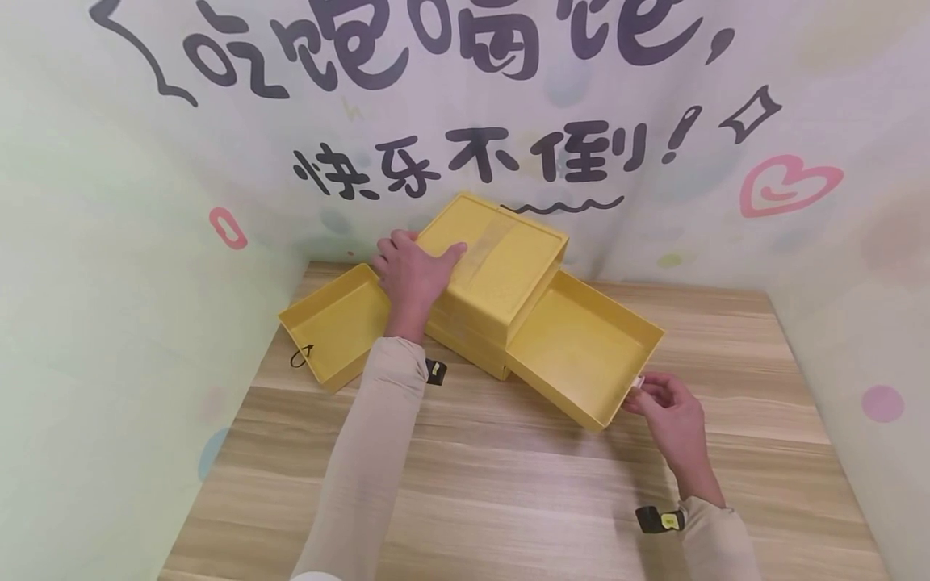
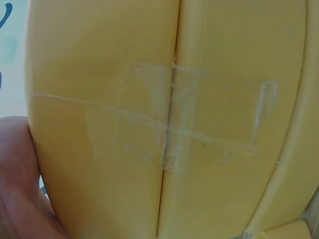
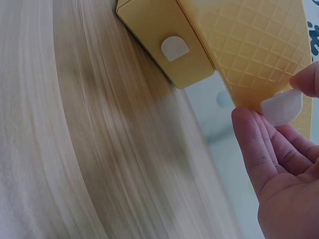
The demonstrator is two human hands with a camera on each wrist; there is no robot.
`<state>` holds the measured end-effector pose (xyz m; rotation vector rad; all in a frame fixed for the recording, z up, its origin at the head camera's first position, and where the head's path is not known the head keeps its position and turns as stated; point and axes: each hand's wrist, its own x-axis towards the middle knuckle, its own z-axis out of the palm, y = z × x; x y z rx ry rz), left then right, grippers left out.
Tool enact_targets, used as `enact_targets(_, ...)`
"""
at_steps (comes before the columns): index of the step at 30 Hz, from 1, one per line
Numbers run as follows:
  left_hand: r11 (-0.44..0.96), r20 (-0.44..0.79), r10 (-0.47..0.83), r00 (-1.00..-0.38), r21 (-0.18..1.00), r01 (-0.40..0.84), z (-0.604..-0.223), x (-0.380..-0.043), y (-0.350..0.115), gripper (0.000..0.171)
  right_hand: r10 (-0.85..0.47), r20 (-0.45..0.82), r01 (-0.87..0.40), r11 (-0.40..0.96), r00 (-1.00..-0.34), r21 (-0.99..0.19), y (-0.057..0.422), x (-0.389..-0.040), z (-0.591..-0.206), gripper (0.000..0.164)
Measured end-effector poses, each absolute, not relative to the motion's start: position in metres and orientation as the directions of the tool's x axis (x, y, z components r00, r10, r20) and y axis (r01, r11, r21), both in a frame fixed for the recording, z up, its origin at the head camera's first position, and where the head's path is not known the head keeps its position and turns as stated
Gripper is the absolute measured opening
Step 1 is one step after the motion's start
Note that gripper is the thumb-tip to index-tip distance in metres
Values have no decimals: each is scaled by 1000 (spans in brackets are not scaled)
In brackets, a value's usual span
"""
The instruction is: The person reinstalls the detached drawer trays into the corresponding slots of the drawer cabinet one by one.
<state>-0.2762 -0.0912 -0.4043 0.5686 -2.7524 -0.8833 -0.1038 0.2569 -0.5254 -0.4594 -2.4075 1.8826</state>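
Note:
A yellow drawer cabinet (image 1: 501, 266) stands near the back of the table, a strip of clear tape over its top. My left hand (image 1: 416, 274) grips its left corner, thumb on the top and fingers over the side; the fingertips are partly hidden. Close up, the left wrist view shows taped yellow panels (image 2: 219, 114) and part of that hand. A yellow drawer (image 1: 581, 351) sticks far out of the cabinet, its inside bare. My right hand (image 1: 672, 415) pinches the white pull tab (image 3: 283, 107) on its front between thumb and fingers.
A separate yellow tray-like drawer (image 1: 341, 327) lies left of the cabinet, with a thin black loop (image 1: 299, 355) at its edge. Below the pulled-out drawer, another drawer front has a white tab (image 3: 174, 48). A printed cloth wall (image 1: 654, 234) stands behind the wooden table (image 1: 494, 500).

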Motion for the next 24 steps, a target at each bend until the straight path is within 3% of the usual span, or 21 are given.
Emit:
enact_targets(10,739,59,-418,-907,602,-302,-404,-276,-91,90,292,-176,229,159,-940,-960,253,-106,-524,38)
enact_targets(24,736,58,-423,-904,604,-306,-403,-276,-91,89,297,-135,174,109,-945,-979,246,-109,-526,32)
